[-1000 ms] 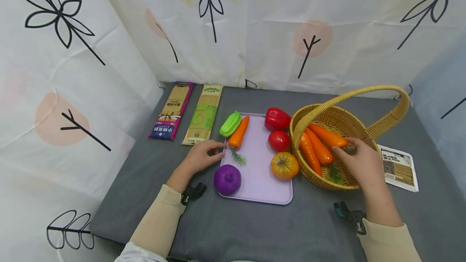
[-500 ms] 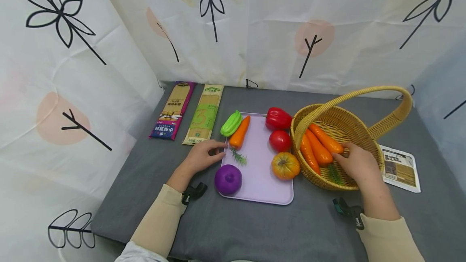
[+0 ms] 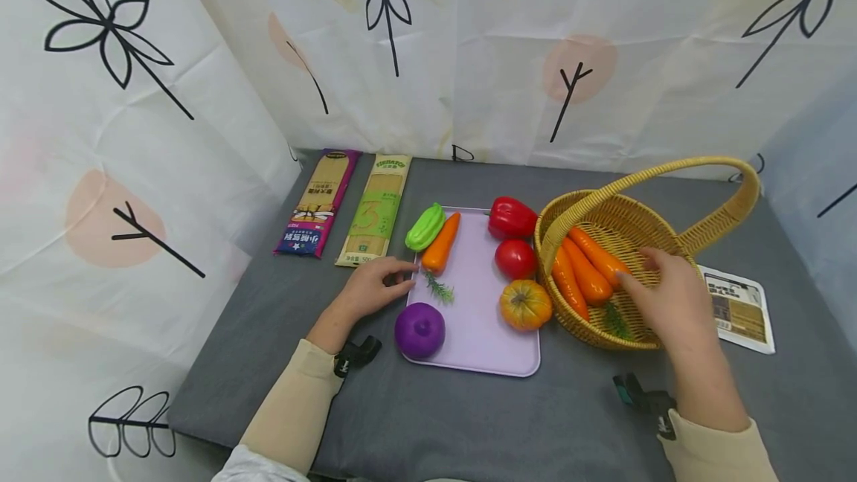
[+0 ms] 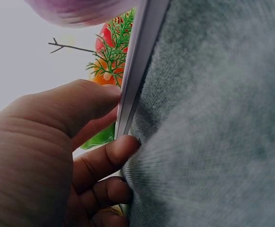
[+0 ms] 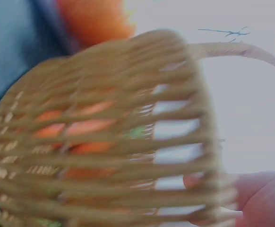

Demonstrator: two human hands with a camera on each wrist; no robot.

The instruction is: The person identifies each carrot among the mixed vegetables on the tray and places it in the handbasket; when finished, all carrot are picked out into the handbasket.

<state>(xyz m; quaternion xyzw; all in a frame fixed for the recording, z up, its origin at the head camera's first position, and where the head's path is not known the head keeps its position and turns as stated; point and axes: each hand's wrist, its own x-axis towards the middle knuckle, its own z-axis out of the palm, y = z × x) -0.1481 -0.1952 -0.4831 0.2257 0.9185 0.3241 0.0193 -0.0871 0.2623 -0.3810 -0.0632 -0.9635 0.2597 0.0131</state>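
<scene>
My left hand (image 3: 375, 290) rests at the left edge of the lilac tray (image 3: 478, 348), thumb and fingertips against its rim; the fingers are loosely bent in the left wrist view. Close to it lie a carrot (image 3: 440, 244) with a green sprig (image 3: 438, 288), a light-green vegetable (image 3: 425, 229) and a purple round vegetable (image 3: 419, 330). Over the wicker basket (image 3: 626, 207) my right hand (image 3: 672, 300) reaches in with thumb and fingers apart, holding nothing. Beside its thumb several orange carrots (image 3: 589, 274) lie in the basket. In the right wrist view the basket wall hides most of that hand.
A red bell pepper (image 3: 512, 218), a tomato (image 3: 515, 259) and a small pumpkin (image 3: 525, 305) line the tray's right side. Two noodle packs (image 3: 318, 203) lie at the back left. A white-edged package (image 3: 739, 311) sits right of the basket, whose handle (image 3: 726, 207) arches high.
My right hand has let go of the carrot's end, which now lies among the others in the basket, and has drawn back slightly right with spread fingers. The left hand stays put.
</scene>
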